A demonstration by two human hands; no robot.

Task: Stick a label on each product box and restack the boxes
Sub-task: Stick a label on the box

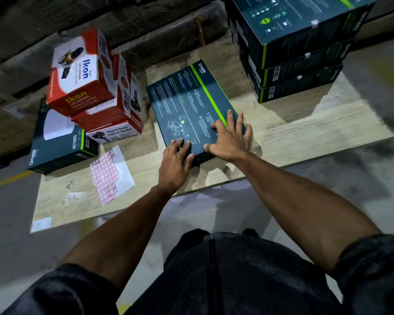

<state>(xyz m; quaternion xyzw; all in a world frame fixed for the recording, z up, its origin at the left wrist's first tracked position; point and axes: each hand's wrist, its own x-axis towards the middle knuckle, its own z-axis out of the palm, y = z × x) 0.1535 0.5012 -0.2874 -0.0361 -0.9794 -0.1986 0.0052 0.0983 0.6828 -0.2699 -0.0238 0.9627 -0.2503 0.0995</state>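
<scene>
Dim concrete floor surrounds a pale wooden board (282, 133) that serves as my work surface in the head view. Flat on the board lies a dark product box (189, 103) with a green stripe, its printed text too small for me to read. My left hand (175, 160) rests on its near corner, fingers loosely curved over the top and the thumb against the near edge. My right hand (230, 139) lies spread and flat on the near right end, fingers straight. Whether a label sits under either palm I cannot tell. To the left lies the label sheet (110, 175), red-outlined stickers on white backing. Beyond it, red and white Ikon cartons (82, 73) lean in an untidy pile beside another dark box (59, 148) marked AC1350. At the far right a stack of dark boxes (298, 53) rises, its top cut off by the frame.
</scene>
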